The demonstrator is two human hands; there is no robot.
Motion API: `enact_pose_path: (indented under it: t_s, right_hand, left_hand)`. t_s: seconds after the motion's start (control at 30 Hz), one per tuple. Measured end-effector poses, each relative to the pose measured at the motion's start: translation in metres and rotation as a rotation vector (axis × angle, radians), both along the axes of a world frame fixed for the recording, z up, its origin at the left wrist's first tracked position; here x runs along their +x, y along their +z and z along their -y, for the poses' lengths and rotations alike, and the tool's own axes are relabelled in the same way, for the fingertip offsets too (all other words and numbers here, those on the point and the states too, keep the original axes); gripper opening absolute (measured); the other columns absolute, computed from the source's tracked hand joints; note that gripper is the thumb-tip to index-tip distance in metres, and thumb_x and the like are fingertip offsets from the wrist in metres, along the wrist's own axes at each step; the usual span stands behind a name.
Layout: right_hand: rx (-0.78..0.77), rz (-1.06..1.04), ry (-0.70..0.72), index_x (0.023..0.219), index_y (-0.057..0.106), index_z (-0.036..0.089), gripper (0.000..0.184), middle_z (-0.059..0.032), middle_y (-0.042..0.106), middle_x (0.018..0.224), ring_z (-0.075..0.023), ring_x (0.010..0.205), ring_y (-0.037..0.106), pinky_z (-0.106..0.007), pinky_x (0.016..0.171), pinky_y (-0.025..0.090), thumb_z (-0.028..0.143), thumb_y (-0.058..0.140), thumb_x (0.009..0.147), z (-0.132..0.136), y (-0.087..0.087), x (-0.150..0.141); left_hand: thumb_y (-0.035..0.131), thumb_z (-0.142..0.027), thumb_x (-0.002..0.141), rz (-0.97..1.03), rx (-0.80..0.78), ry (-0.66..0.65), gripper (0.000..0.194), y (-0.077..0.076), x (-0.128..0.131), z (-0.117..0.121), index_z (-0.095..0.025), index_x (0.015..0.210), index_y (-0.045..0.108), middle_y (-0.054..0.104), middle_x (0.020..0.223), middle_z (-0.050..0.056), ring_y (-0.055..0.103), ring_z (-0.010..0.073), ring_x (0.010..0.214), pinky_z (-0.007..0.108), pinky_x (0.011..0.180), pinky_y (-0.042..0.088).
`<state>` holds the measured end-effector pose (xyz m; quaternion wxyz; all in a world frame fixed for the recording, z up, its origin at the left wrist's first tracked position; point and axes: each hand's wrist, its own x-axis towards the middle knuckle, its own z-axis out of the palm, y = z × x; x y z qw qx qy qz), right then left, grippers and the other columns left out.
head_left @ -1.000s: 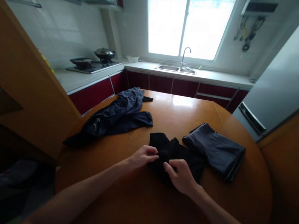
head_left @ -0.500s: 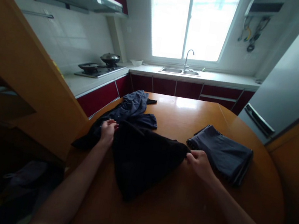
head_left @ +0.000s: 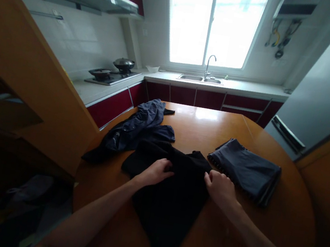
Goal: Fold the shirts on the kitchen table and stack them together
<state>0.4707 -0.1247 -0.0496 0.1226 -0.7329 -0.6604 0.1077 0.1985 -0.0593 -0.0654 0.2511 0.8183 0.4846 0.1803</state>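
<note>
A black garment [head_left: 169, 208] lies bunched on the wooden table in front of me, its lower end hanging to a narrow point toward me. My left hand [head_left: 156, 172] is on the middle of the cloth, fingers curled and thumb close to them around a fold. At the garment's right edge my right hand [head_left: 220, 187] pinches the fabric between thumb and fingers. Dark folds hide part of both grips. A stack of folded grey-blue cloth [head_left: 246, 168] lies just beyond my right hand. Rumpled dark blue clothing [head_left: 142, 124] lies at the far left of the garment.
The round wooden table [head_left: 208, 126] fills the middle. Behind it run a white counter with a sink [head_left: 191, 78] and a stove with a lidded wok [head_left: 123, 64]. A tall refrigerator [head_left: 321, 95] stands at right, a wooden panel [head_left: 35, 68] at left.
My left hand has left the garment's left corner and moved right to its middle. The black cloth has gathered, and its lower point has shifted right and closer to me. My right hand stays near its edge.
</note>
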Motion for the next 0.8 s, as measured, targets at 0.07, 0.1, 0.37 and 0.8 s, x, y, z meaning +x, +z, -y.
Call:
enact_pose_path:
  t_s: [0.07,0.1,0.37,0.8]
  right_hand:
    - [0.047,-0.184,0.102,0.068,0.063,0.020,0.043,-0.0103,0.071,0.072,-0.0217,0.068,0.067,-0.029,0.061,0.038,0.043,0.045,0.099,0.005,-0.001,-0.010]
    - [0.030,-0.311,0.163,0.065,0.061,0.020,0.046,-0.0084,0.069,0.068,-0.0199,0.064,0.066,-0.028,0.059,0.038,0.047,0.045,0.099,0.006,-0.004,-0.015]
    - [-0.139,-1.224,0.111,0.095,0.068,0.016,0.049,-0.0048,0.069,0.079,-0.0211,0.072,0.067,-0.029,0.058,0.052,0.062,0.070,0.079,0.016,-0.022,-0.041]
    - [-0.299,-0.964,0.237,0.066,0.059,0.017,0.059,-0.0018,0.060,0.058,-0.0144,0.056,0.053,-0.028,0.055,0.040,0.070,0.050,0.089,0.020,-0.019,-0.028]
  left_hand:
    - [0.073,-0.027,0.077,0.074,0.005,0.015,0.015,0.002,0.005,0.002,-0.017,0.088,0.068,0.064,0.089,0.004,0.063,0.0204,0.078,0.030,0.072,0.052]
    - [0.073,-0.025,0.078,0.124,0.017,0.017,0.013,0.005,0.009,0.005,-0.017,0.087,0.068,0.064,0.088,0.004,0.063,0.0198,0.077,0.030,0.072,0.052]
    - [0.056,-0.037,0.098,0.539,-0.186,-0.428,0.032,0.038,0.036,0.046,-0.017,0.118,0.071,0.066,0.130,0.012,0.062,0.0270,0.120,0.038,0.105,0.047]
    - [0.061,-0.034,0.090,0.294,-0.315,-0.242,0.029,0.036,0.033,0.038,-0.015,0.111,0.070,0.074,0.103,0.003,0.066,0.0235,0.094,0.029,0.082,0.053]
